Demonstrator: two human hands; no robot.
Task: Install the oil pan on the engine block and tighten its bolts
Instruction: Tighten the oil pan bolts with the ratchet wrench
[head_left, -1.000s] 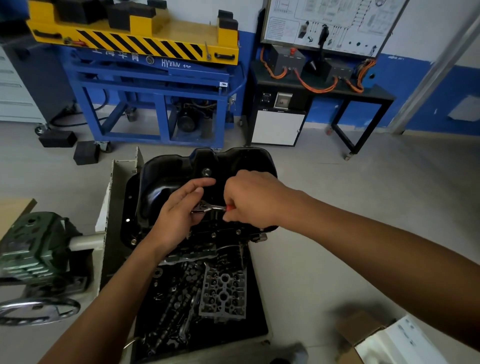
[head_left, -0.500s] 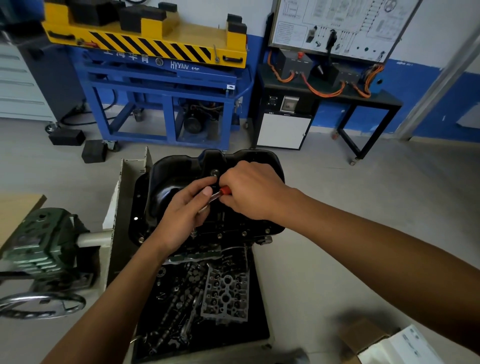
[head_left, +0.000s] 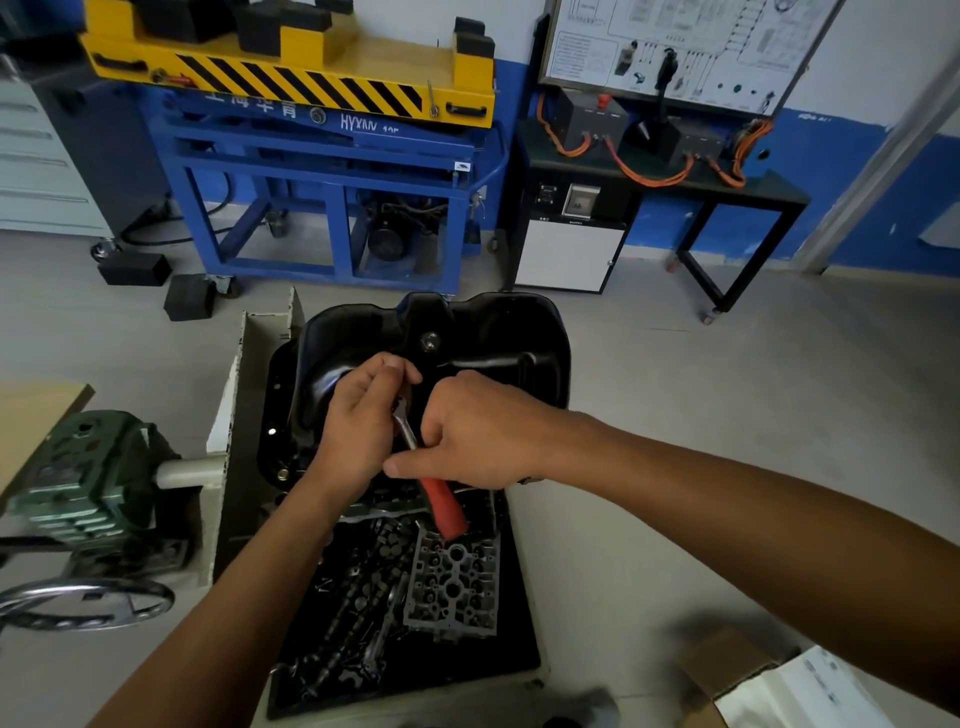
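A black oil pan (head_left: 493, 332) sits on the engine block on a stand, with bolts (head_left: 283, 473) showing along its left flange. A ratchet wrench with a red handle (head_left: 441, 506) slants across the pan's near edge. My left hand (head_left: 358, 421) curls around the wrench's head end. My right hand (head_left: 472, 431) grips the metal shaft just above the red handle. The wrench's head and the bolt under it are hidden by my left hand.
Below the pan a black tray (head_left: 519, 649) holds several loose engine parts and a grey cylinder-head piece (head_left: 452, 587). A green gearbox with a handwheel (head_left: 83, 478) stands at the left. A blue lift cart (head_left: 332, 156) and a black bench (head_left: 660, 176) stand behind. A cardboard box (head_left: 753, 686) lies bottom right.
The wrench handle has swung toward me, from lying across the pan to pointing down over the tray. Both hands kept their hold and moved slightly with it.
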